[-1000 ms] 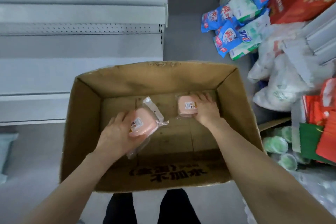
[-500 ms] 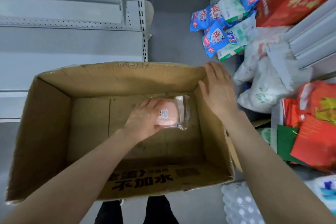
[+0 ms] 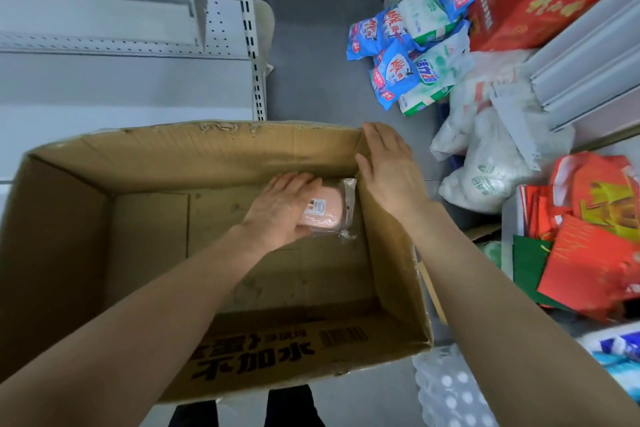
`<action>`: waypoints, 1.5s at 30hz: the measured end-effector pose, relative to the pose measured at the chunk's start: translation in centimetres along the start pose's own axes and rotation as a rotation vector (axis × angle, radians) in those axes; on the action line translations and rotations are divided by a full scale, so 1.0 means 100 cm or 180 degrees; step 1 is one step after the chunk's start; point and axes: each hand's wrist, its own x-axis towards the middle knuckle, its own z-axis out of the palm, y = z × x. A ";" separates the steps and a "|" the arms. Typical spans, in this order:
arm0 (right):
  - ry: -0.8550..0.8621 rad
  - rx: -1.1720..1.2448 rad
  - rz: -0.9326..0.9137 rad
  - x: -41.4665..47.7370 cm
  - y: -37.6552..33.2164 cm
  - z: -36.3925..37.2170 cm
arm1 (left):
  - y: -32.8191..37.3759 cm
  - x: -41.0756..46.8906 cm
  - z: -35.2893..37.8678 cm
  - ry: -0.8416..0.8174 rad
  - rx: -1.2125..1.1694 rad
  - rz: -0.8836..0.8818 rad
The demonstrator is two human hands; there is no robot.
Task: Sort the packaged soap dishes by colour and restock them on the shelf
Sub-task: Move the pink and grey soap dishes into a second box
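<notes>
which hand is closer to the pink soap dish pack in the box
Left. The left hand grips the pink soap dish pack inside the cardboard box; the right hand lies flat on the box's right wall, just right of the pack, not touching it.

A: Left hand (image 3: pixel 280 208)?
B: Arm reaches forward and down; fingers and thumb curl round the soap dish pack (image 3: pixel 327 215).
A: Right hand (image 3: pixel 388 170)?
B: Flat, fingers straight and together. The 2 forearms are bare.

soap dish (image 3: pixel 327 215) partly hidden, red bags (image 3: pixel 595 253) blurred
</notes>
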 end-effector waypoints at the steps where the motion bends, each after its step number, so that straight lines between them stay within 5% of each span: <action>1: -0.0099 -0.0144 0.0018 0.000 -0.002 -0.003 | -0.002 -0.006 -0.007 0.0035 -0.0025 -0.0021; 7: -0.0431 -0.0528 -0.0291 -0.011 -0.047 -0.032 | -0.028 -0.071 -0.056 0.0344 -0.0083 -0.0400; 15: -0.0319 -0.0448 -0.1821 -0.041 -0.169 -0.047 | -0.076 -0.219 -0.094 0.1086 0.0194 -0.1043; 28: -0.0087 0.0034 -0.3436 -0.076 -0.492 -0.016 | -0.188 -0.509 -0.078 0.1988 -0.0255 -0.2777; 45: -0.0256 0.0557 -0.4501 -0.144 -0.851 0.069 | -0.335 -0.799 -0.035 0.2285 -0.0266 -0.4123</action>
